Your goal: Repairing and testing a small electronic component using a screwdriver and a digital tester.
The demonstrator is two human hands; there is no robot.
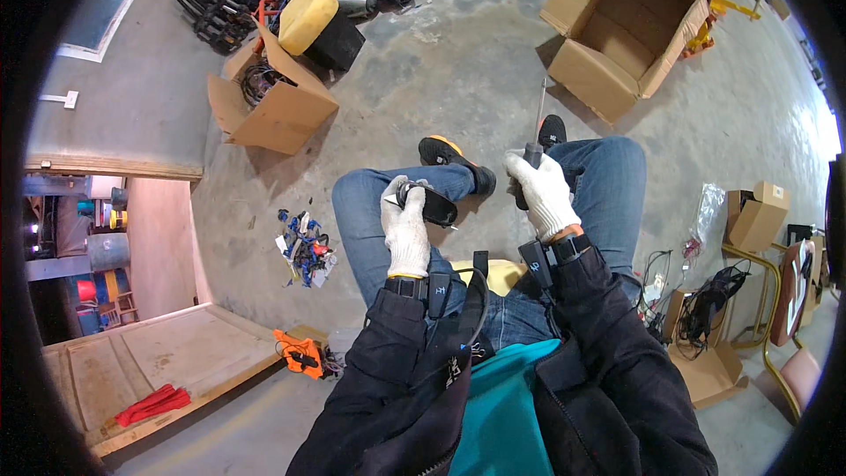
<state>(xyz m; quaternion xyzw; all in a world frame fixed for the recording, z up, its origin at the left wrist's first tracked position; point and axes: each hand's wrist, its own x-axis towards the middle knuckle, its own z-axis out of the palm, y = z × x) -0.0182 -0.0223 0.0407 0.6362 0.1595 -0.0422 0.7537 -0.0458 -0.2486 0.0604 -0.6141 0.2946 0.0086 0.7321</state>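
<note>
Head view: we held two things, well apart

Left of our left hand (pixel 407 227) we saw a heap of small blue parts (pixel 305 231); that hand was closed around a black casing (pixel 435 206). Apart from it, our right hand (pixel 541 192) gripped a screwdriver (pixel 533 155), pointing away from us. Beyond, rightward, stood an open carton (pixel 592 81).

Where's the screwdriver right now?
In the head view, the screwdriver is right of centre, gripped in the gloved right hand, its shaft pointing up the picture, with the tip just left of the large open cardboard box.
</note>
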